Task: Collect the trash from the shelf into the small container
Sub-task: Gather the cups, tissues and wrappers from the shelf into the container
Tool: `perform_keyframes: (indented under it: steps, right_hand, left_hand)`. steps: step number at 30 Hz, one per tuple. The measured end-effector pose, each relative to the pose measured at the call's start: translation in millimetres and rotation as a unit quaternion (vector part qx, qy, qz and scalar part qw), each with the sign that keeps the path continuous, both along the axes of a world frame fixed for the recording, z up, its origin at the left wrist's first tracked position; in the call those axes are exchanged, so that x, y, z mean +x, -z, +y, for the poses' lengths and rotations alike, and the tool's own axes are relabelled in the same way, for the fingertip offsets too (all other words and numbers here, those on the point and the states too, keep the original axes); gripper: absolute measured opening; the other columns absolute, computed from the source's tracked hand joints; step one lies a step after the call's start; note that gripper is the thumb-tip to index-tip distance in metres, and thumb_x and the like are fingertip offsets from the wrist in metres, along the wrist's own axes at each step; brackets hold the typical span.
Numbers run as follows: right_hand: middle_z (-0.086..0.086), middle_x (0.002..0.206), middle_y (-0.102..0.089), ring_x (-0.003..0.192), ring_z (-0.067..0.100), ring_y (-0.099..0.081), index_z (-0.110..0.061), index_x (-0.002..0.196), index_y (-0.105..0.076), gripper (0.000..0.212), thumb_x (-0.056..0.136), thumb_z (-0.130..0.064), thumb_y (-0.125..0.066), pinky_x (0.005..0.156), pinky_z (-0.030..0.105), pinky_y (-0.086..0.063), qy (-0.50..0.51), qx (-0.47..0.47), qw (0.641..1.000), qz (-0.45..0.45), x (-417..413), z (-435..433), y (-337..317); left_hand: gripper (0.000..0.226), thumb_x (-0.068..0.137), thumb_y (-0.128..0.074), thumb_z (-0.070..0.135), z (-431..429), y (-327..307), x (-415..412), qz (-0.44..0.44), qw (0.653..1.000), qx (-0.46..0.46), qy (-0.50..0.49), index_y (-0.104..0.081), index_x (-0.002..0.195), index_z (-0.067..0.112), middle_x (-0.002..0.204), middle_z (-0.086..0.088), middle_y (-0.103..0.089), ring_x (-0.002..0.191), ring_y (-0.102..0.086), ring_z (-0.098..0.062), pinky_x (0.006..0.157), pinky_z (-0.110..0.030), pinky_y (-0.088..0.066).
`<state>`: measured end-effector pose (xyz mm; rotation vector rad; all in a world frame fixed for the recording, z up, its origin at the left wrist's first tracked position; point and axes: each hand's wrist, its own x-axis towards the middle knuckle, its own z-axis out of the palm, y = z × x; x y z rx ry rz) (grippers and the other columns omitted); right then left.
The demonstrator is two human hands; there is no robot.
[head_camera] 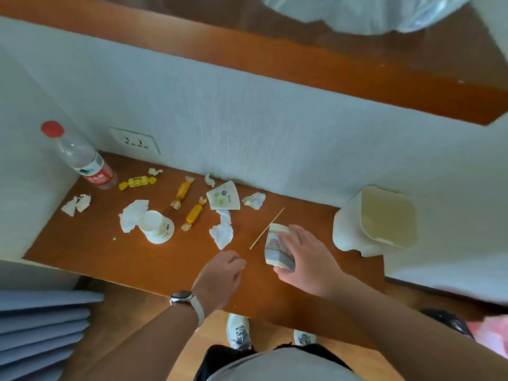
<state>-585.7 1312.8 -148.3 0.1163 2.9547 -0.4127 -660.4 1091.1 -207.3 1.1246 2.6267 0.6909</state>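
My right hand [305, 254] grips a crushed paper cup with a purple print [276, 247] just above the wooden shelf [96, 257]. My left hand [222, 273] hovers beside it near the shelf's front edge, fingers loosely curled, holding nothing. A small white container [379, 218] stands at the shelf's right end, its inside bare. Scattered to the left lie a thin wooden stick [268, 228], crumpled tissues [222, 229], a flattened flowered cup [223, 196], an overturned paper cup [156, 226] and three yellow wrapped candies [193, 215].
A clear bottle with a red cap [82, 158] stands at the shelf's back left corner, near a wall socket [134, 140]. White walls close the shelf at the back and left. Grey fabric folds [41, 325] hang at the lower left. My shoes [239, 331] show below.
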Motion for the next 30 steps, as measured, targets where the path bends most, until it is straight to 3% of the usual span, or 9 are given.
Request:
perform_keyframes:
  steps: [7,10,15,20,24,30]
  right_hand:
    - [-0.001,0.136,-0.040,0.118,0.016,-0.045,-0.029,0.137,-0.030,0.071,0.080,-0.056,-0.063,0.095,0.036,-0.048,0.084,-0.046,0.990,0.106,14.2,56.0,-63.8]
    - [-0.001,0.140,-0.039,0.124,0.018,-0.041,-0.030,0.138,-0.032,0.073,0.079,-0.055,-0.066,0.100,0.035,-0.043,0.154,-0.050,0.977,0.137,27.8,94.0,-81.0]
    - [-0.007,0.142,-0.035,0.125,0.015,-0.040,-0.030,0.139,-0.035,0.075,0.076,-0.050,-0.069,0.098,0.033,-0.042,0.256,-0.098,0.953,0.128,56.1,148.2,-83.7]
    - [-0.010,0.138,-0.039,0.119,0.009,-0.044,-0.029,0.138,-0.036,0.074,0.074,-0.052,-0.067,0.096,0.030,-0.045,0.271,-0.167,0.941,0.118,70.8,178.0,-70.3]
    - [-0.012,0.135,-0.041,0.116,0.007,-0.046,-0.032,0.137,-0.035,0.073,0.075,-0.056,-0.063,0.097,0.031,-0.045,0.275,-0.198,0.936,0.098,70.2,193.9,-59.6]
    - [-0.011,0.136,-0.043,0.121,0.014,-0.047,-0.035,0.138,-0.037,0.066,0.079,-0.054,-0.059,0.098,0.027,-0.038,0.201,-0.177,0.962,0.057,66.5,209.4,-49.9]
  left_hand:
    - [0.019,0.090,-0.063,0.015,102.1,-53.8,-10.6,0.006,0.994,0.099,0.052,-0.071,0.107,0.016,0.101,0.003,-0.067,0.090,-0.059,-0.009,0.079,-0.019,-0.051]
    - [0.021,0.092,-0.061,0.016,145.3,-73.9,-4.7,-0.010,0.991,0.119,0.066,-0.069,0.111,0.016,0.102,0.004,-0.065,0.092,-0.057,-0.008,0.081,-0.015,-0.046]
    - [0.021,0.095,-0.056,0.020,206.2,-101.9,1.1,-0.092,0.984,0.153,-0.009,-0.069,0.113,0.020,0.106,0.009,-0.060,0.096,-0.056,-0.008,0.080,-0.008,-0.039]
    - [0.025,0.096,-0.053,0.018,247.3,-119.5,-0.7,-0.105,0.987,0.115,0.024,-0.066,0.117,0.019,0.115,0.008,-0.056,0.106,-0.053,-0.009,0.093,-0.027,-0.046]
    - [0.024,0.096,-0.054,0.021,265.2,-115.3,-1.5,-0.093,0.993,0.074,0.019,-0.066,0.116,0.021,0.110,0.008,-0.060,0.098,-0.056,-0.010,0.086,-0.022,-0.046]
    - [0.025,0.096,-0.051,0.026,285.7,-110.8,6.6,-0.085,0.996,0.009,0.029,-0.063,0.118,0.024,0.113,0.009,-0.058,0.105,-0.053,-0.011,0.086,-0.019,-0.040]
